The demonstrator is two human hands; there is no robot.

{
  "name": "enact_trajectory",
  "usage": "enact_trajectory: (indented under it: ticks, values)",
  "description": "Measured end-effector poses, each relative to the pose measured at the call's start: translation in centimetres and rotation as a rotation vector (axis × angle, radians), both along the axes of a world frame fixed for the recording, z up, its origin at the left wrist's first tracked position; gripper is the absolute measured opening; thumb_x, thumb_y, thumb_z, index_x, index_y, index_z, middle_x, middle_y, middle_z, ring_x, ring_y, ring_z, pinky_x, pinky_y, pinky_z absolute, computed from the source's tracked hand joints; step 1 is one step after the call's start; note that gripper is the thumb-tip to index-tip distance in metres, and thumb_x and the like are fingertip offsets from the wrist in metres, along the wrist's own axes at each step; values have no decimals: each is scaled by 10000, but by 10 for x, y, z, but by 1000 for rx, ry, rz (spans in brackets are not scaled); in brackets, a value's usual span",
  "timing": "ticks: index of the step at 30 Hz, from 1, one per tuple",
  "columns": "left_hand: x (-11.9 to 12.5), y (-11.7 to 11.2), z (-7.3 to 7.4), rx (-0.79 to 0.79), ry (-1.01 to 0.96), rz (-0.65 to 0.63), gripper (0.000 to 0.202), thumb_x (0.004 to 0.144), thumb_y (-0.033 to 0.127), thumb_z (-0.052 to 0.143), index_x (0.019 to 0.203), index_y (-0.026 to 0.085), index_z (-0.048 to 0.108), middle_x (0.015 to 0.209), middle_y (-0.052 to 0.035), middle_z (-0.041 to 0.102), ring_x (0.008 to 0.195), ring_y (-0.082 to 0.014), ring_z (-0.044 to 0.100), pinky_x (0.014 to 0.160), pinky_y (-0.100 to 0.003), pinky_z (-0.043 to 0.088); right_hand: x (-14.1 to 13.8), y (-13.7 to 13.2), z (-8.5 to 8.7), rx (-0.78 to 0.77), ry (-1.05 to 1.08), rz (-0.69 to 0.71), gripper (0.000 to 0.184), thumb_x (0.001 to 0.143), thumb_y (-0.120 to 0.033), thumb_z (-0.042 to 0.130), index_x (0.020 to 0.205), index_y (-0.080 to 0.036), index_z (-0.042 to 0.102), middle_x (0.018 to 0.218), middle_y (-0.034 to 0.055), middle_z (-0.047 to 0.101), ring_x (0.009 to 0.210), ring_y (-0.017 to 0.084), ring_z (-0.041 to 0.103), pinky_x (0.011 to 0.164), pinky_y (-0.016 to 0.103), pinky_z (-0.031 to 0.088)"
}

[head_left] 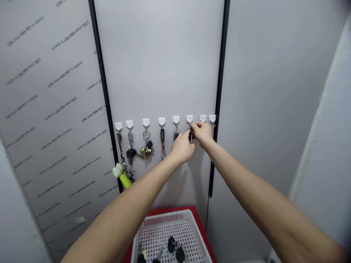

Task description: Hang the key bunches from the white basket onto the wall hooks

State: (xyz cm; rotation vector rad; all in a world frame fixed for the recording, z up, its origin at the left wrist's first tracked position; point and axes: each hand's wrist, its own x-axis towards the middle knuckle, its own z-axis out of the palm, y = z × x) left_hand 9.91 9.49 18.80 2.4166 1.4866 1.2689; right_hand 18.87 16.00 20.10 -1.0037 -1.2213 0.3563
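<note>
Both my hands are raised at a row of white adhesive hooks on the wall, just under a hook (189,119) right of the middle. My left hand (183,147) is closed, its fingertips on a dark key (191,136) on a ring. From the right, my right hand (203,132) pinches the same key set near its ring, close below the hook. Whether the ring sits on the hook is hidden by my fingers. Left of my hands a ring with a dark key (176,135) hangs from its hook, partly covered by my left hand.
More key sets hang to the left: a dark strap (162,137), brass keys (146,149), black keys (131,151) and a yellow-green fob (125,180). Two hooks are at the right, one a white hook (212,119). Below, a white basket (201,241) holding several keys stands on a red surface (197,215).
</note>
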Motion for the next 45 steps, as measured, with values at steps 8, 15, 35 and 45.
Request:
enact_trajectory:
  ticks: [8, 15, 35, 45]
  values:
    - [-27, -13, -61, -147, 12, -81, 417, 628, 192, 407, 1042, 154, 392, 975, -64, 478, 746, -118, 480, 748, -256, 352, 11, -6, -28, -65, -71, 41, 261, 623, -261, 405, 834, -148, 508, 605, -4, 518, 404, 63, 461, 398, 191, 367]
    - [-85, -49, -174, -734, 277, -131, 388, 553, 191, 478, 940, 164, 492, 865, -41, 551, 717, -145, 486, 647, -238, 369, 2, -55, -132, -96, -369, 101, 272, 631, -200, 376, 857, -137, 513, 760, 40, 549, 559, 87, 474, 547, 216, 373]
    - [-96, -65, -250, -764, 279, 66, 303, 562, 196, 445, 860, 166, 484, 848, -33, 526, 758, -147, 456, 645, -223, 315, -28, -108, -276, -559, -1038, 524, 151, 576, -165, 415, 675, -175, 528, 601, -5, 545, 533, 85, 428, 460, 174, 231]
    - [-77, -64, -250, -773, 247, 11, 369, 545, 105, 388, 892, 171, 495, 746, -20, 560, 680, -133, 478, 609, -208, 328, -27, -100, -268, -460, -773, 445, 179, 504, -64, 361, 596, -144, 491, 531, -18, 470, 502, 73, 384, 473, 159, 271]
